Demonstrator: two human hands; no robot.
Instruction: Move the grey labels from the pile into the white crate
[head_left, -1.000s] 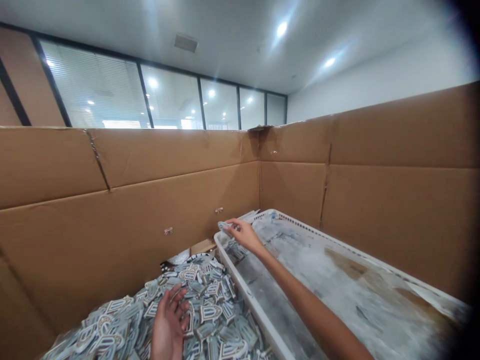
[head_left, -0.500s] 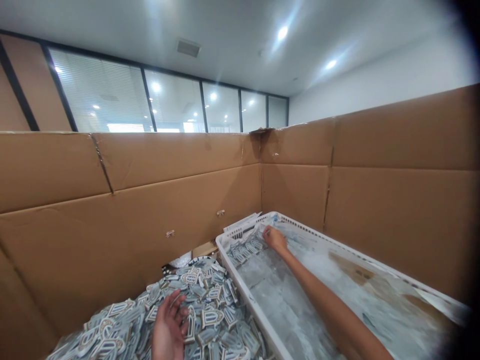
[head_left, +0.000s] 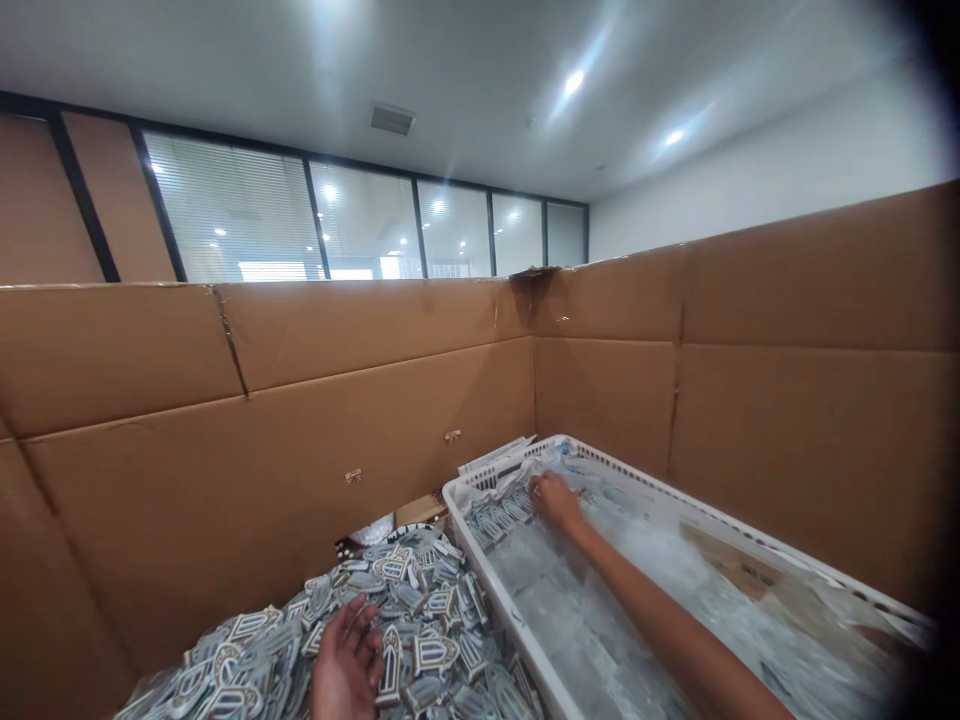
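Observation:
My left hand [head_left: 349,655] is palm up, fingers apart and slightly curled, over the near side of a heap of flat grey-and-white arch-shaped pieces [head_left: 435,653] with gold-brown edging. Nothing shows in its palm. Reaching into the white plastic basket [head_left: 501,597], my right hand [head_left: 556,498] has its fingers bent together beside a row of similar pieces [head_left: 504,515] at the far left end. Its fingertips are partly hidden, and what they hold cannot be made out. Clear plastic film [head_left: 555,590] lies over much of the basket's inside.
Tall cardboard walls [head_left: 285,470] stand behind and to the right, meeting in a corner. A brown cardboard patch [head_left: 731,560] shows under the film. White flat sheets [head_left: 495,455] lean behind the basket. Beyond are glass partition panes [head_left: 367,220].
The view has tilted slightly, so the scene sits lower and further right. My right hand stays by the row with its fingers a little more bent; my left hand keeps its pose.

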